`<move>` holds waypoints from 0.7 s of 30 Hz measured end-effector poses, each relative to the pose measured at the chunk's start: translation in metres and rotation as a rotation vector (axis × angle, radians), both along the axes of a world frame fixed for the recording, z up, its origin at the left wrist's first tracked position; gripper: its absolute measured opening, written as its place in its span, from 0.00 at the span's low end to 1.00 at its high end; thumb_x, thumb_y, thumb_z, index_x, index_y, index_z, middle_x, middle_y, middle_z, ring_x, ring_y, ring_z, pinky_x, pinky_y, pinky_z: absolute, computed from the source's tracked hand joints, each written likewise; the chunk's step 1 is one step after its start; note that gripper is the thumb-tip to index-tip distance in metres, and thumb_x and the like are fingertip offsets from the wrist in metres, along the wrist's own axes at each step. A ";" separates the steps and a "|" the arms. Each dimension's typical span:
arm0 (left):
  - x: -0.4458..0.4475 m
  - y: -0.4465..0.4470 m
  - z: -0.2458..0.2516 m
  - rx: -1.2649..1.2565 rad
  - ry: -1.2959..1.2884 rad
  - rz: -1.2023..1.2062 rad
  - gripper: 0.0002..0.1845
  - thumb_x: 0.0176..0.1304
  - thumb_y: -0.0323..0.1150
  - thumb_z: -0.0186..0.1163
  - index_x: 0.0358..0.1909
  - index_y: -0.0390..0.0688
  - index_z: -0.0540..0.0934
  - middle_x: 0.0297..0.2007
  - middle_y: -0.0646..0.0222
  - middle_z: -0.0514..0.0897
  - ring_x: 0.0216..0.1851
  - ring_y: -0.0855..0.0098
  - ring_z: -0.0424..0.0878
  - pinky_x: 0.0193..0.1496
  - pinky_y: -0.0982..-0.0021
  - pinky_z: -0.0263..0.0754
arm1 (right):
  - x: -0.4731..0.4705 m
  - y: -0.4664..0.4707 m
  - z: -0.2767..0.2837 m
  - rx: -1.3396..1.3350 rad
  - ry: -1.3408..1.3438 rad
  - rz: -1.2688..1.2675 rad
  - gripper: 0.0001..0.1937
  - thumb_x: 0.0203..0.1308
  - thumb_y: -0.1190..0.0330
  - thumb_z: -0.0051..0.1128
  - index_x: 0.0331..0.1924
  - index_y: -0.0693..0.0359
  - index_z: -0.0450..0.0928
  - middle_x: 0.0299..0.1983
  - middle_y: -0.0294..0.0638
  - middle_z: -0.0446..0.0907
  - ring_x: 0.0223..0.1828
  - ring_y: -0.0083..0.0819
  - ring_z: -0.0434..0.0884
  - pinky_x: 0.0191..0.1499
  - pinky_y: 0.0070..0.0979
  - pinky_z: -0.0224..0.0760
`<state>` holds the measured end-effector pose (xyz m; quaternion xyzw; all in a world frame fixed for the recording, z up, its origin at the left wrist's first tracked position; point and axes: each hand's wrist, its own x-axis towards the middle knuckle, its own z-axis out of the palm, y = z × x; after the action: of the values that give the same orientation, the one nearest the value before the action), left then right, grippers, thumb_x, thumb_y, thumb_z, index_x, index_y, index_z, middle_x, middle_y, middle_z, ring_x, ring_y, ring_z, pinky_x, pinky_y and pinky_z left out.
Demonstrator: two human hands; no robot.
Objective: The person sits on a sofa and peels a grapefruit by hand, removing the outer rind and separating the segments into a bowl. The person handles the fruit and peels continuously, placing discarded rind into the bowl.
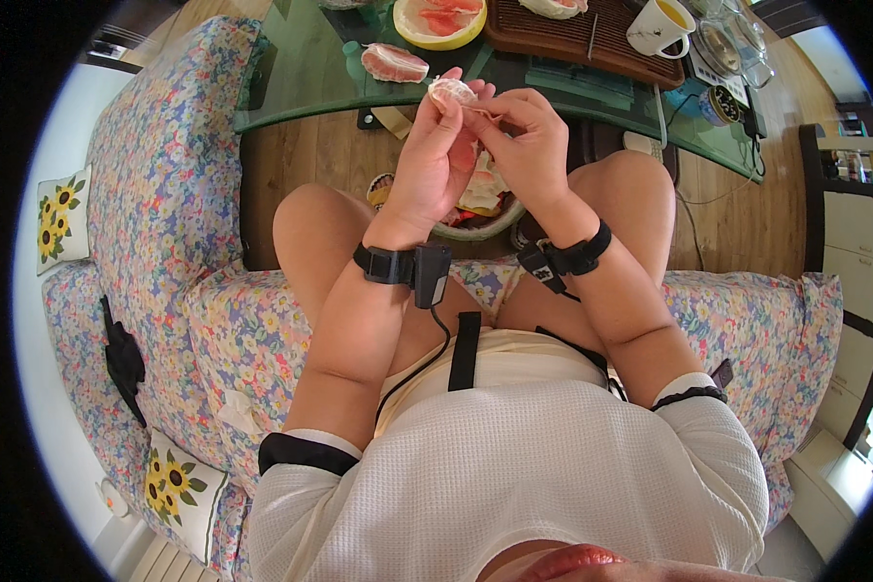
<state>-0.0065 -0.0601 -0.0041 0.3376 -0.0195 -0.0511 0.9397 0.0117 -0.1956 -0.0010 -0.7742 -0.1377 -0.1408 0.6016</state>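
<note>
A partly peeled pomelo segment with white membrane is held in my left hand, above the near edge of the glass table. My right hand pinches a thin piece of membrane at the segment's right side. On the table, another pomelo segment lies left of my hands. Behind them sits a halved pomelo rind with red flesh pieces inside. Below my hands, between the knees, stands a waste bin with pale peel in it, partly hidden by my wrists.
The glass table carries a brown slatted tea tray, with more pomelo on it, and a white mug of yellow drink. Glass pots and a patterned cup stand at the right. A flowered sofa lies left.
</note>
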 end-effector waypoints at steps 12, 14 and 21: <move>-0.003 0.004 -0.003 0.624 -0.101 0.121 0.21 0.85 0.32 0.52 0.75 0.44 0.67 0.53 0.72 0.81 0.39 0.85 0.75 0.41 0.80 0.74 | 0.005 -0.001 0.003 -0.073 -0.175 -0.029 0.12 0.63 0.69 0.75 0.46 0.65 0.86 0.41 0.41 0.89 0.39 0.28 0.86 0.45 0.26 0.80; -0.004 0.003 -0.004 0.718 -0.132 0.126 0.21 0.85 0.32 0.53 0.75 0.44 0.69 0.49 0.74 0.81 0.36 0.86 0.73 0.38 0.81 0.73 | 0.005 -0.001 0.005 -0.037 -0.157 -0.008 0.11 0.61 0.70 0.76 0.45 0.63 0.88 0.41 0.42 0.89 0.40 0.32 0.87 0.46 0.28 0.80; -0.004 -0.002 -0.007 0.688 -0.099 0.109 0.21 0.83 0.33 0.56 0.73 0.43 0.73 0.45 0.76 0.81 0.38 0.85 0.75 0.41 0.81 0.74 | 0.006 -0.007 0.006 -0.026 -0.096 -0.017 0.07 0.62 0.73 0.73 0.43 0.62 0.90 0.37 0.44 0.88 0.40 0.39 0.87 0.45 0.31 0.81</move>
<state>-0.0108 -0.0623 -0.0111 0.6369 -0.0284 0.0121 0.7703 0.0173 -0.2022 0.0045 -0.7754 -0.1618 -0.1812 0.5829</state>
